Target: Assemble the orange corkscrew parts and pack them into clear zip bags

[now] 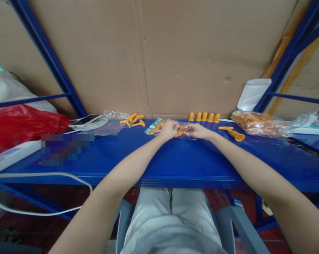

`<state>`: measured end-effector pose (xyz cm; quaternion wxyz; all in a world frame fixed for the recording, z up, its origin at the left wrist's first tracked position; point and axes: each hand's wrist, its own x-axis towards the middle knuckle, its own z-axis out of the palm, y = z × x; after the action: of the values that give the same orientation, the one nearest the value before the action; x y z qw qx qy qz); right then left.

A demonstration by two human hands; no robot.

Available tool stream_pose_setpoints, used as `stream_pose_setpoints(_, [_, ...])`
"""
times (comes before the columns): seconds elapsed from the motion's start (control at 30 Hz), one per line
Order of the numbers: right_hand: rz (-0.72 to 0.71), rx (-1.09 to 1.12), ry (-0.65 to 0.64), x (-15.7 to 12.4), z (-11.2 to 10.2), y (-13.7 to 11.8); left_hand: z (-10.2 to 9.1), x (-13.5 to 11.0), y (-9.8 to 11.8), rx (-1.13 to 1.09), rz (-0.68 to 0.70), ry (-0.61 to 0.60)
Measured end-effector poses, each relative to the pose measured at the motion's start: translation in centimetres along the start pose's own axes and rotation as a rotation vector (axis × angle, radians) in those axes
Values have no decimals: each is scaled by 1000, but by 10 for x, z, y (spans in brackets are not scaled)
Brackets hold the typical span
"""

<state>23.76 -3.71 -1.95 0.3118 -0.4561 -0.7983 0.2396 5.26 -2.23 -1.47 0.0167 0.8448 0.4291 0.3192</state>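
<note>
Watching remotely: twelve o'clock, left hand [170, 129] over the packet [156, 127], right hand [198, 131] at its clear end, fingers half-curled, probably steadying it; whether gripping, I can't tell. Beyond, one o'clock: cups [204, 116] lined up, presumably for reach.

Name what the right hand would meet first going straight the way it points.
The right hand would probably meet the orange pieces in the clear bag first, then the left hand just beyond; exact depth is unclear.

Orange pieces [179, 133] partly hidden by hands [169, 130]
</note>
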Motion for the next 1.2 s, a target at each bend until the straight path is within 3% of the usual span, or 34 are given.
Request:
stream_pose_setpoints(0.23, [48, -45, -74, -4, 0, -10, -1, 2, -2, 19, -59, -33])
stream_pose_setpoints(0.5, [25, -62, -128, -5, -2, -6, 2, -8, 11, 129, -259, -66])
stream_pose_setpoints(0.77, [93, -58, -146, -6, -3, -4, 1, -5, 7, 88, -213, -179])
stream_pose_setpoints(1.03, [78, -30, -159, -6, -1, -5, 3, 0, 4, -189, -267, -22])
stream_pose_setpoints(1.2, [93, -102, -113, -4, 0, -5, -7, 13, -13, -437, -340, 82])
